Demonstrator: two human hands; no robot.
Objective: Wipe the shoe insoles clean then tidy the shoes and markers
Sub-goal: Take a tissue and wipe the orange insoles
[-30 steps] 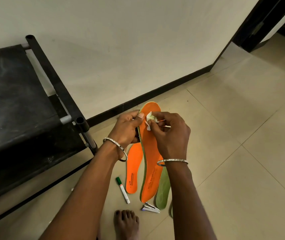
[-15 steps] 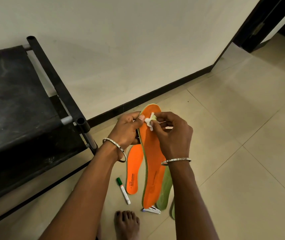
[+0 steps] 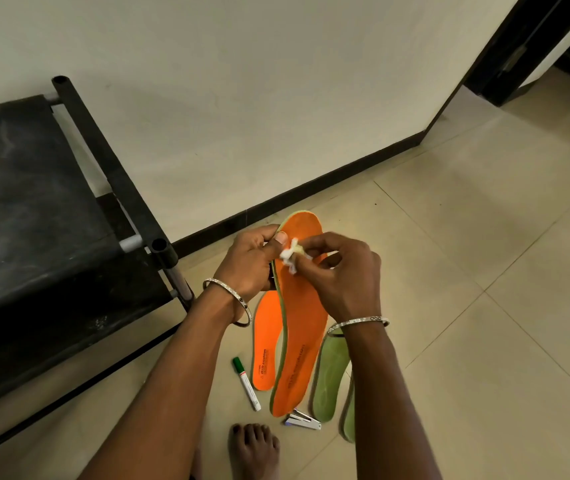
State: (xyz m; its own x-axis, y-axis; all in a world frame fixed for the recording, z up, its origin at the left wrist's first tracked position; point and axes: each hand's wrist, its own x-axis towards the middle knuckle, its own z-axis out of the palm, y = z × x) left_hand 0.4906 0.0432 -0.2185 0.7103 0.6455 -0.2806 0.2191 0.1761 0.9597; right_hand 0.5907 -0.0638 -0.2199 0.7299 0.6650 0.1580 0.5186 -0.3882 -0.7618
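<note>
Insole [image 3: 299,327], orange face up, is held over the tiled floor [image 3: 484,306]. Left hand [image 3: 250,263] grips its edge near the toe, thumb on top; right hand [image 3: 344,275] pinches a white wad [image 3: 290,257] against it. Below lie another orange insole [image 3: 264,344], green insoles [image 3: 330,375], a marker [image 3: 246,382] and a stapler [image 3: 303,420]
</note>
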